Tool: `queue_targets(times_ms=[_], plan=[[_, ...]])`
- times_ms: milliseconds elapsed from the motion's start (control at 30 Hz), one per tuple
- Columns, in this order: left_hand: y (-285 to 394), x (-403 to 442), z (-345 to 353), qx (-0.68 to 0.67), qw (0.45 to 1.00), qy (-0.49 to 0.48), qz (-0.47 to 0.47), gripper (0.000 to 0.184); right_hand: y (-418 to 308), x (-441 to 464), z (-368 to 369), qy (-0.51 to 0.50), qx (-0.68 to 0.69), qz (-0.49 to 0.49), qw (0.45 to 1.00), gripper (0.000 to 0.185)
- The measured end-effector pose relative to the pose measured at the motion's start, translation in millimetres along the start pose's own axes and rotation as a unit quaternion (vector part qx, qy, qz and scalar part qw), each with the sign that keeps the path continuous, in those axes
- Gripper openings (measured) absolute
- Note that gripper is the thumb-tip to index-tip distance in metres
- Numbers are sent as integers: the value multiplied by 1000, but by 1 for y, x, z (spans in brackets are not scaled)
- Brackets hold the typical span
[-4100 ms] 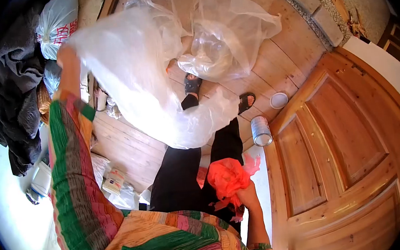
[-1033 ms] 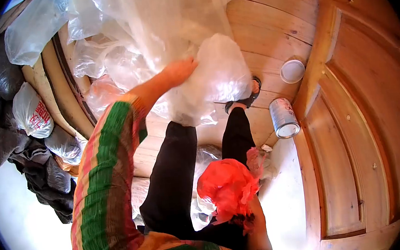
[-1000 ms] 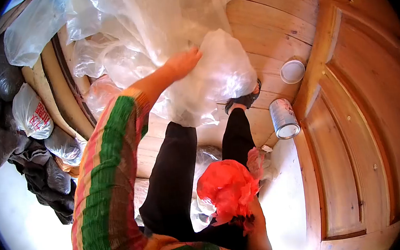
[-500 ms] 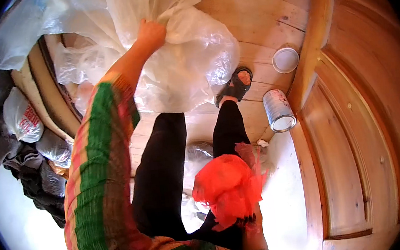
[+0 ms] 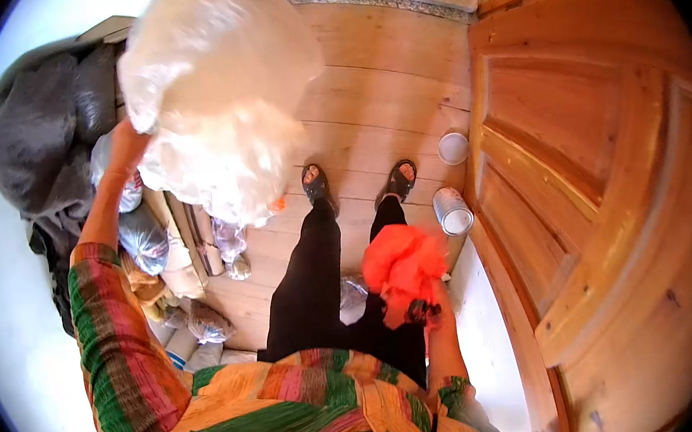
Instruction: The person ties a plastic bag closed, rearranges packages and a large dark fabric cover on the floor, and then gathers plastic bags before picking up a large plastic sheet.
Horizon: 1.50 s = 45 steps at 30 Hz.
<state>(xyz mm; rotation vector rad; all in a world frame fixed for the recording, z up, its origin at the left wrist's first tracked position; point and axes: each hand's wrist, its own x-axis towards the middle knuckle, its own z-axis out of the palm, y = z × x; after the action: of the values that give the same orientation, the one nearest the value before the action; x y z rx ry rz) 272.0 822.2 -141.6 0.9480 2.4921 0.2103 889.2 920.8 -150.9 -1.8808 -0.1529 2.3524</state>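
Note:
My left hand point(image 5: 129, 145) is closed on the edge of a large, clear plastic bag point(image 5: 225, 86), which billows out to the right of it above the floor. Low on the right, in front of my right leg, a crumpled red plastic bag point(image 5: 403, 262) is bunched up in my right hand point(image 5: 431, 308). The red plastic hides most of those fingers. A small orange-red bit point(image 5: 277, 204) shows at the lower edge of the clear bag.
On the right, a metal can point(image 5: 452, 211) and a round white lid point(image 5: 454, 148) lie beside the wooden door point(image 5: 580, 135). To the left are a dark bundle point(image 5: 47, 136), filled plastic bags point(image 5: 144, 239) and cardboard point(image 5: 180, 261). My sandalled feet point(image 5: 316, 184) stand on the plank floor point(image 5: 382, 71).
My left hand has swung left with the clear bag, which has lifted off the floor and uncovered my left foot. The view has shifted. The red bag stays in my right hand.

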Motion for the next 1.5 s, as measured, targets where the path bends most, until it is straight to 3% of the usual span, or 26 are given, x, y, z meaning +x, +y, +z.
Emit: queue_targets(times_ms=[33,100,133,200,233,267,300,367,433,500,567,633,700,800,867,900,933,967,1000,1033,1133,1200,1300,1400,1467,1500], plan=[[8,-9,-30,-28,998,47,15,33,2,7,-23,-6,-4,-6,1000,45],[35,-34,-78,-50,994,70,-67,26,-2,0,-52,-42,20,-22,999,46],[19,-38,-87,-76,989,114,-48,26,-14,-17,-38,-50,14,-28,998,46],[13,-47,-105,-117,977,177,-31,25,-46,-56,-1,-74,61,-166,982,41],[22,-56,-114,-133,972,193,-34,25,-48,-55,-13,-84,68,-146,983,40],[-2,-53,-108,-212,957,197,-28,26,-52,-57,-23,-83,63,-143,984,39],[17,-61,-115,-133,961,241,5,29,-54,-67,-24,-81,56,-154,983,39],[47,-81,-120,-142,953,268,8,29,-60,-90,-27,-74,34,-174,981,39],[49,-101,-125,-129,961,233,-76,32,-64,-113,-20,-75,14,-200,977,38],[17,-117,-108,-172,935,311,-6,36,-66,-134,-8,-76,-8,-224,972,38],[-20,-128,-85,-144,947,242,-157,37,-70,-152,12,-86,-33,-252,963,38],[9,-153,-83,-215,907,358,-53,39,-69,-167,36,-95,-62,-280,953,38],[2,-162,-59,-231,915,331,-7,36,-66,-175,63,-105,-113,-305,940,38],[49,-161,-40,-390,901,153,-115,42,-57,-174,117,-123,-234,-351,898,38],[102,-150,-27,-696,695,66,-165,39,-59,-161,153,-136,-311,-396,853,38],[134,-151,-29,-659,728,53,-183,36,-63,-156,173,-141,-323,-413,840,38],[156,-144,-16,-683,720,62,-107,30,-70,-151,189,-143,-327,-426,831,38],[200,-152,-48,-684,715,41,-138,30,-80,-152,205,-141,-311,-421,841,36],[212,-140,-33,-696,712,32,-86,32,-90,-153,220,-139,-293,-416,849,35],[236,-136,-49,-685,721,-9,-106,32,-108,-156,233,-138,-267,-398,867,33],[270,-96,-36,-663,746,-52,-26,31,-170,-117,243,-155,-314,-418,838,37],[313,-82,-76,-564,825,-41,-20,35,-217,-99,258,-180,-315,-443,820,38],[349,-43,-106,-516,851,-96,-2,33,-282,-104,286,-132,-423,-448,777,37],[389,-3,-140,-547,836,-19,32,33,-335,-114,312,-143,-417,-536,720,35],[396,35,-142,-556,831,17,14,32,-370,-140,334,-184,-348,-492,777,34],[397,59,-145,-561,826,46,13,32,-385,-130,336,-191,-357,-487,774,34]])
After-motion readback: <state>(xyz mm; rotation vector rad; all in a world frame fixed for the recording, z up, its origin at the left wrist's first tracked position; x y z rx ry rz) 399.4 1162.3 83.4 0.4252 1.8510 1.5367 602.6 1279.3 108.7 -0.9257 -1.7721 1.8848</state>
